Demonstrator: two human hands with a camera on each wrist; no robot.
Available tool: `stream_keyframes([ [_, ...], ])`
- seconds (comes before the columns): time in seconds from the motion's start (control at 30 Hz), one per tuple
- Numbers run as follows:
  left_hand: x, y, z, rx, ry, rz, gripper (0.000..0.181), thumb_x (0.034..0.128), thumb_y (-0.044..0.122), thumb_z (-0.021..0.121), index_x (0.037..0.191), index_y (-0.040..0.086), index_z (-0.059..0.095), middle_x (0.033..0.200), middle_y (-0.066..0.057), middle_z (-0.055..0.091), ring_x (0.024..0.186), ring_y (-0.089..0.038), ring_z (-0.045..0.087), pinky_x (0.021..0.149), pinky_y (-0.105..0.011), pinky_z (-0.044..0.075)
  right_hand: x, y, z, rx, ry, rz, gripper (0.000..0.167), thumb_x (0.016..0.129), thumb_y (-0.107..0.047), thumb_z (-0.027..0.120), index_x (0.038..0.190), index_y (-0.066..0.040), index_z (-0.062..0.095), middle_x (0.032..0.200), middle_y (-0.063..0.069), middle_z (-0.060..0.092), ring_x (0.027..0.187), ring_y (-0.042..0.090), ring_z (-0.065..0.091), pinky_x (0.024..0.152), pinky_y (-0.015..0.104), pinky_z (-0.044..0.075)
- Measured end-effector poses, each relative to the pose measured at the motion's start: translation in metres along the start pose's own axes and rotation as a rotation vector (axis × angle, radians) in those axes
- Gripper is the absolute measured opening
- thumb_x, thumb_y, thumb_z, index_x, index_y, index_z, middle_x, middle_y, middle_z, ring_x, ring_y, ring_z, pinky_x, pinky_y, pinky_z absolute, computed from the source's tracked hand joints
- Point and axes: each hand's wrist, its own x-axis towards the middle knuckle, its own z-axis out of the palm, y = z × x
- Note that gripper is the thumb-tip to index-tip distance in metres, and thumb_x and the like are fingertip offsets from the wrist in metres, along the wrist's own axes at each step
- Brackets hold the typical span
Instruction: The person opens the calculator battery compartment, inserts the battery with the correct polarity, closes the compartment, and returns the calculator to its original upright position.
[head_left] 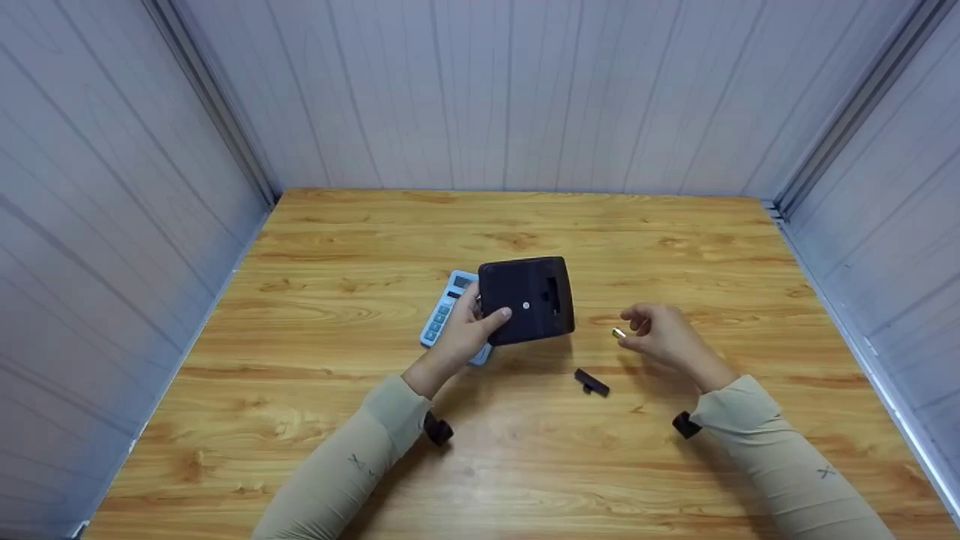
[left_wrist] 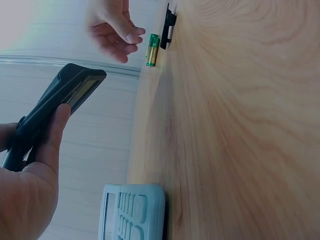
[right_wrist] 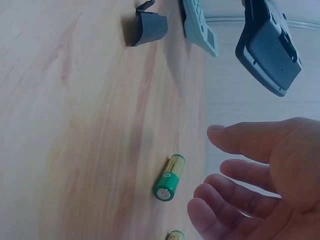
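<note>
My left hand (head_left: 463,330) grips a black calculator (head_left: 529,289) by its left side, thumb across the back. An uncovered battery slot (head_left: 553,296) shows near its right edge. Over the table to the right, my right hand (head_left: 664,337) hovers with loosely bent fingers and nothing between them. Just below those fingers lies a green and gold battery (right_wrist: 170,178), apart from the hand in the right wrist view. A second battery (right_wrist: 175,235) is cut off by that view's lower edge. The small black battery cover (head_left: 592,382) lies nearer to me.
A light blue calculator (head_left: 439,319) lies face up on the wooden table (head_left: 337,262), partly hidden beneath my left hand and the black calculator. White panel walls (head_left: 480,97) border the table at the back and both sides.
</note>
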Motion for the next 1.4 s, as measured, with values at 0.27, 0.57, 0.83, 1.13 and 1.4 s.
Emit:
stream_keyframes([
  [0.27, 0.000, 0.000, 0.002, 0.020, 0.016, -0.008, 0.055, 0.1068, -0.003, 0.061, 0.159, 0.001, 0.043, 0.140, -0.027, 0.068, 0.121, -0.025, 0.075, 0.097, -0.035, 0.066, 0.005, 0.007, 0.004, -0.011, -0.036, 0.023, 0.042, 0.094, -0.008, 0.082, 0.128, 0.013, 0.068, 0.106, 0.021, 0.071, 0.098, 0.032, 0.068, 0.088, 0.046, 0.058],
  [0.57, -0.002, 0.001, 0.005, 0.028, 0.004, 0.012, 0.055, 0.1071, -0.003, 0.061, 0.159, 0.000, 0.042, 0.141, -0.028, 0.068, 0.125, -0.029, 0.074, 0.098, -0.036, 0.066, 0.011, 0.012, 0.013, 0.014, -0.056, 0.062, 0.034, 0.097, -0.004, 0.078, 0.125, 0.013, 0.069, 0.105, 0.020, 0.075, 0.098, 0.029, 0.070, 0.087, 0.043, 0.061],
  [0.83, -0.003, 0.003, 0.006, 0.013, -0.005, 0.019, 0.055, 0.1071, -0.003, 0.061, 0.159, -0.001, 0.042, 0.141, -0.028, 0.067, 0.124, -0.029, 0.074, 0.097, -0.037, 0.066, 0.016, 0.011, 0.015, -0.054, -0.079, 0.068, 0.018, 0.098, -0.005, 0.075, 0.112, 0.006, 0.074, 0.096, 0.012, 0.072, 0.088, 0.022, 0.061, 0.080, 0.039, 0.056],
  [1.13, -0.002, 0.003, 0.007, 0.021, -0.005, 0.005, 0.054, 0.1078, -0.001, 0.060, 0.159, 0.001, 0.042, 0.142, -0.027, 0.067, 0.125, -0.028, 0.074, 0.098, -0.036, 0.066, 0.019, 0.008, 0.016, -0.070, -0.096, 0.056, 0.008, 0.095, -0.001, 0.076, 0.101, 0.003, 0.076, 0.088, 0.007, 0.070, 0.081, 0.017, 0.059, 0.073, 0.031, 0.050],
  [1.4, -0.001, 0.004, 0.007, 0.036, 0.001, -0.012, 0.055, 0.1078, 0.000, 0.061, 0.160, 0.002, 0.043, 0.144, -0.025, 0.067, 0.127, -0.030, 0.073, 0.101, -0.038, 0.065, 0.020, 0.008, 0.016, -0.062, -0.087, 0.034, 0.008, 0.091, 0.001, 0.075, 0.099, 0.003, 0.076, 0.086, 0.006, 0.068, 0.080, 0.018, 0.059, 0.072, 0.031, 0.049],
])
